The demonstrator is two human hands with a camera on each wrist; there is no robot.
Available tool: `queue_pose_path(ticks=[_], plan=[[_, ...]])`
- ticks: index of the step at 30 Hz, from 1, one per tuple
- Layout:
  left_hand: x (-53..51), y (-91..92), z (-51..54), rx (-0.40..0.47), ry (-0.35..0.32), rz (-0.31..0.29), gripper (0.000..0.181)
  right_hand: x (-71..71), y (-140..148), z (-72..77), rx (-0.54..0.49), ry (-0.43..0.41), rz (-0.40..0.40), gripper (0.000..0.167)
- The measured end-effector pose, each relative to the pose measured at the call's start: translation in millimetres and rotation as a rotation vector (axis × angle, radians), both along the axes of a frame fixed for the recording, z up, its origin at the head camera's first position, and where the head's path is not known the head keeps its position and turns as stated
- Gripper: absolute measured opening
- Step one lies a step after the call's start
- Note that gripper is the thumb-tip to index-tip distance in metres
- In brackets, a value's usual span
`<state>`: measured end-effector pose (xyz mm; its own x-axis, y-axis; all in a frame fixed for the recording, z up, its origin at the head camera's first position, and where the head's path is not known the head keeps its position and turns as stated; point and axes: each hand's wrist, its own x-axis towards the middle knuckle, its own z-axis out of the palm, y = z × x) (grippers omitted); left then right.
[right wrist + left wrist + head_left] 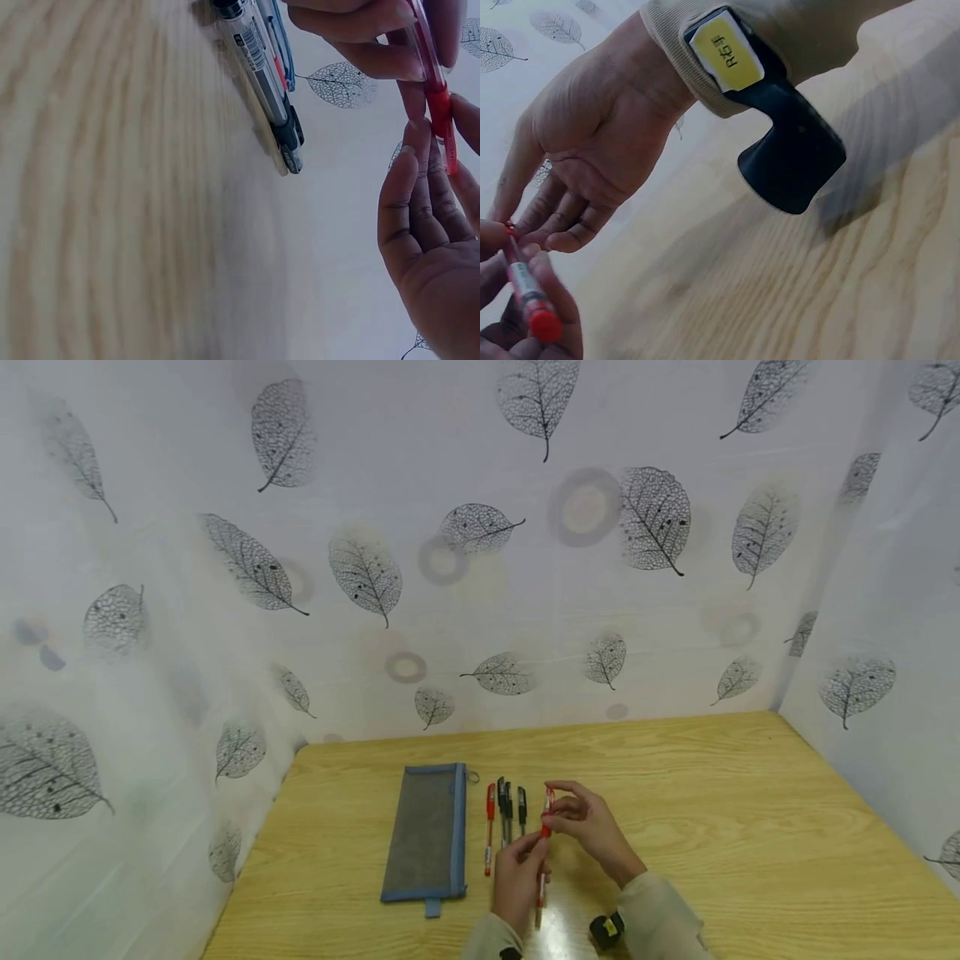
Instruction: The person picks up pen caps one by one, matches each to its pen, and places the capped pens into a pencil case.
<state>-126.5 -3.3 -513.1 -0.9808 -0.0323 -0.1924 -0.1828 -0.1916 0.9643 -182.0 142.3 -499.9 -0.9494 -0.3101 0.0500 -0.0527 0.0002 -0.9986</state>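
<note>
Fingers of my left hand [519,881] grip the lower barrel of a slim, clear-barrelled red pen [545,832] while my right hand [588,822] pinches it at the capped end. The pen is held over a pale yellow wood-grain table [765,843], its cap pointing away from me. Just to its left lie three clear pens with black caps [522,806], partly hidden by my left hand, then a second red-capped pen [489,831]. Farther left, a flat rectangular grey mesh pouch with blue trim [423,835] bears a small metal ring [472,777] near its far right corner. A black wrist device with a yellow label [727,54] is strapped at my beige right cuff [676,45]. White sheeting printed with dark skeletal leaves [540,593] rises behind.
</note>
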Motion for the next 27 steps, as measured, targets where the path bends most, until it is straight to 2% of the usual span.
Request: queue_pose_path(ticks=[4,8,13,18,23,27], plan=[[-5.9,-3.6,-1.4,-0.08,0.038,-0.046,0.026,-5.7,-1.0,-1.8,0.059,-0.007,-0.013,0.058],[-12.1,-7.0,-3.3,-0.187,0.065,-0.068,0.028,-14.0,-2.8,-3.9,0.104,-0.018,-0.013,0.059],[-17.0,-8.5,-2.8,-0.286,0.034,-0.082,0.031,-26.3,-5.6,-4.0,0.149,-0.03,-0.002,0.054],[-17.2,-7.9,0.0,-0.32,0.035,-0.116,0.034,-41.8,-7.2,-14.0,0.22,-0.054,-0.01,0.052],[-15.9,-7.4,5.0,-0.334,0.037,-0.146,0.038,-47.0,-10.3,-13.8,0.278,-0.075,-0.014,0.051],[-15.7,-6.8,8.2,-0.358,0.009,-0.143,0.04,-49.5,-13.2,-12.8,0.334,-0.075,-0.032,0.05]])
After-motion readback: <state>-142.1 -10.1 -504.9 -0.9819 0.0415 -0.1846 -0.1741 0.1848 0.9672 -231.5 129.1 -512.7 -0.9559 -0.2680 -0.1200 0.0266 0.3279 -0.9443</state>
